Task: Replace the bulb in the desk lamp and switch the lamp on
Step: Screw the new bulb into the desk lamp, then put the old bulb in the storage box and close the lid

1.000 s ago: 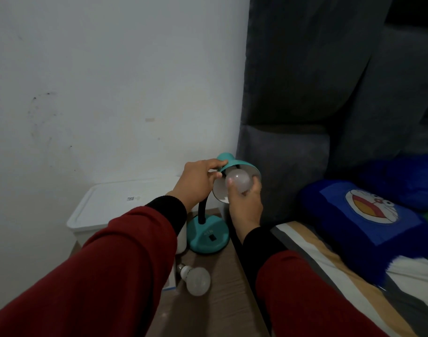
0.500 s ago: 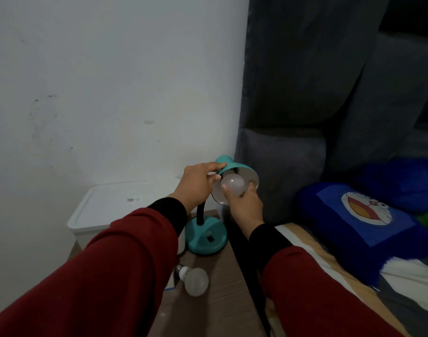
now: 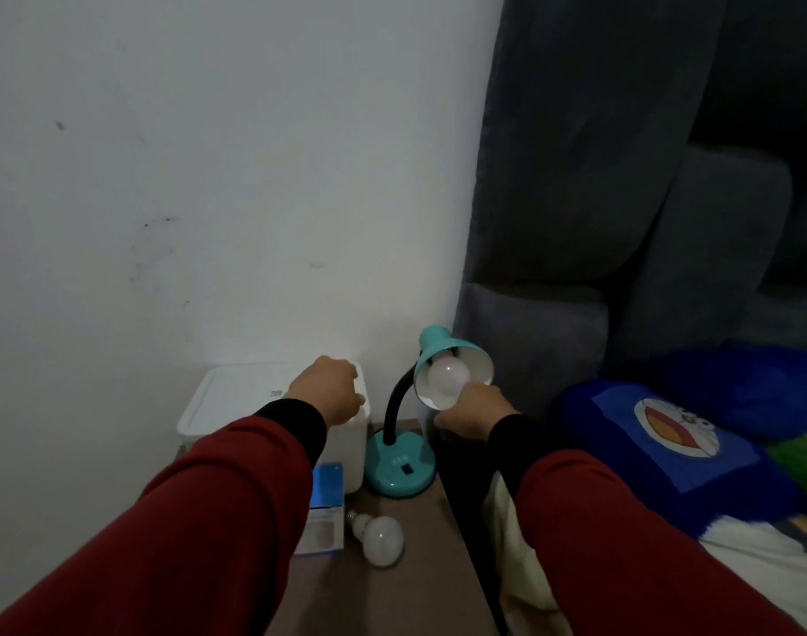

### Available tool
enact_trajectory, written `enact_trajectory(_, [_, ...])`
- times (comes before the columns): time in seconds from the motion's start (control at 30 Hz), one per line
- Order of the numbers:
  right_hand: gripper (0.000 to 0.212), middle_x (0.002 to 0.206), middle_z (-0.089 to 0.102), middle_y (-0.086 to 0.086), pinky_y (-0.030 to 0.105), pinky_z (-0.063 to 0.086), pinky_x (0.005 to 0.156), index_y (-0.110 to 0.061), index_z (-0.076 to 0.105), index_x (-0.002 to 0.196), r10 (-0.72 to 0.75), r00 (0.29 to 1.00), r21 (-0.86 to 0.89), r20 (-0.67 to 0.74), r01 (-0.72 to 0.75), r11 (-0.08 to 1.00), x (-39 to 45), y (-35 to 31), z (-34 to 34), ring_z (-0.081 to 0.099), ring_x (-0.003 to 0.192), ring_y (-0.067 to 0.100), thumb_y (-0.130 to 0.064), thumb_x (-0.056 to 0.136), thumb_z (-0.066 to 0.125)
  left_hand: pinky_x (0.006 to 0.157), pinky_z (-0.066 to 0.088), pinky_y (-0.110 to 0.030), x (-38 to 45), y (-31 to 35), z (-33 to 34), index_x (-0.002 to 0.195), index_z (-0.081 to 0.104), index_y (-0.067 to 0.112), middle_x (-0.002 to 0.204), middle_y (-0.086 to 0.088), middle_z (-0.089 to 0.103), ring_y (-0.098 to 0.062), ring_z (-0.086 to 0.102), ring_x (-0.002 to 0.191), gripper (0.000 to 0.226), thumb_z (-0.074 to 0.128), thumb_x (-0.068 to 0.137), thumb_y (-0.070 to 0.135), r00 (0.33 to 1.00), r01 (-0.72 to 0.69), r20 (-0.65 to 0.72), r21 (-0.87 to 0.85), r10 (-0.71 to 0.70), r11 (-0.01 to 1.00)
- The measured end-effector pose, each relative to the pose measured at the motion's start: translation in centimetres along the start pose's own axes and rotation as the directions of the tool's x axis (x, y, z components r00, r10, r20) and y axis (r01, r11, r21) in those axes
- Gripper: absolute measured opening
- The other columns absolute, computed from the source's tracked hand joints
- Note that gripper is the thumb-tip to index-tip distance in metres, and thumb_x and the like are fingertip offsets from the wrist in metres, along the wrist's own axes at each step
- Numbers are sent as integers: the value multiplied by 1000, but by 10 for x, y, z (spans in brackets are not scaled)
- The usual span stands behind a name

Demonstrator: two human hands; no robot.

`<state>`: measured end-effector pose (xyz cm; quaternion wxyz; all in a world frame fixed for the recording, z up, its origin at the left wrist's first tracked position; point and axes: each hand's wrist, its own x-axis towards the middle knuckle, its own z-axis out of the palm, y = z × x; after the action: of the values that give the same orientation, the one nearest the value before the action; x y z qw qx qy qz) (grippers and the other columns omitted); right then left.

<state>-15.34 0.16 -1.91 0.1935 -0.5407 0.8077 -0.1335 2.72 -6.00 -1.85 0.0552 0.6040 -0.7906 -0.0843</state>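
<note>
1. Lamp (image 3: 399, 465): a small teal desk lamp stands on a wooden table (image 3: 420, 585) in the corner, between a white bin (image 3: 236, 397) and the bed. Its black neck curves up to a shade (image 3: 442, 351) that faces us.
2. A bulb (image 3: 448, 375) sits inside the shade, unlit. We cannot tell whether it is screwed fully home.
3. Our left hand (image 3: 328, 394) hovers in front of the bin, loosely curled, holding nothing we can see.
4. Our right hand (image 3: 472, 413) is just under the shade's lower rim, fingers curled. We cannot tell whether it touches the rim or grips anything.
5. We judge the fitting nearly done and the switch next. A dark switch (image 3: 407, 470) shows on the base, towards us.
6. To do this well, we steady the base with one hand and press the switch with the other, so that the light lamp does not slide or tip.
7. A spare bulb (image 3: 381, 539) lies loose on the table in front of the base, beside a blue and white box (image 3: 323, 511). It could roll if our sleeve brushes it.
8. The table edge is close on the right, with a blue cartoon pillow (image 3: 667, 433) on the bed beyond.
</note>
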Motion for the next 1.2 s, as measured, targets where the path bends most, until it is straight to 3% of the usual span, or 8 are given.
enact_trajectory(0.1, [51,129,57,17,24,43,79,0,53,125,-39,999,-82,38,42,996,-5,-13,0,57,116,30,-26,83,64,101,46,-34,-12,-23,-8,132,51,11,135,-11,51,-25,51,123,47,54,91,34,998,67,6,105,-68,992])
enact_trajectory(0.23, [54,132,55,15,27,45,91,-2,54,126,-122,986,-216,110,143,966,-10,-38,5,54,119,30,-36,85,63,94,49,-33,-27,-57,-17,125,56,11,130,-10,54,-25,57,116,40,55,90,30,989,145,-9,209,-147,967])
enact_trajectory(0.3, [47,128,60,12,27,44,86,-6,59,121,-175,973,-262,149,209,942,-8,-50,11,57,116,27,-36,85,62,92,50,-32,-34,-75,-19,123,58,10,128,-10,55,-26,59,114,36,54,91,26,983,182,-24,235,-181,955])
enact_trajectory(0.43, [49,133,57,11,30,45,91,-10,55,128,-251,945,-241,210,299,923,-2,-71,32,55,120,25,-35,86,62,91,49,-32,-42,-113,-16,122,58,11,127,-9,55,-25,59,113,34,52,91,25,967,249,-17,255,-253,934])
enact_trajectory(0.5, [61,143,45,12,32,39,104,-16,43,138,-278,936,-211,215,323,923,3,-78,47,44,131,27,-38,85,63,92,49,-32,-43,-130,-10,126,55,11,129,-10,53,-26,58,115,37,52,92,26,957,283,-5,217,-289,934])
enact_trajectory(0.8, [79,150,22,19,36,29,113,-37,22,147,-317,942,-3,114,319,948,35,-84,101,30,138,34,-43,82,67,107,36,-37,-21,-177,34,151,11,18,143,-21,37,-35,41,130,78,58,90,36,949,314,50,-174,-310,933])
enact_trajectory(0.97, [66,151,31,14,24,26,110,-27,35,145,-354,931,75,90,348,935,47,-81,116,31,139,27,-37,86,64,113,28,-37,-16,-187,51,151,12,13,147,-24,26,-37,30,135,76,56,92,34,968,252,72,-295,-241,922])
enact_trajectory(1.2, [55,141,40,18,32,30,112,-16,49,137,-377,926,104,7,374,922,47,-77,122,39,132,31,-36,87,62,113,27,-34,-23,-191,52,149,19,7,147,-18,31,-32,32,135,74,56,91,35,981,163,-44,-336,-189,927])
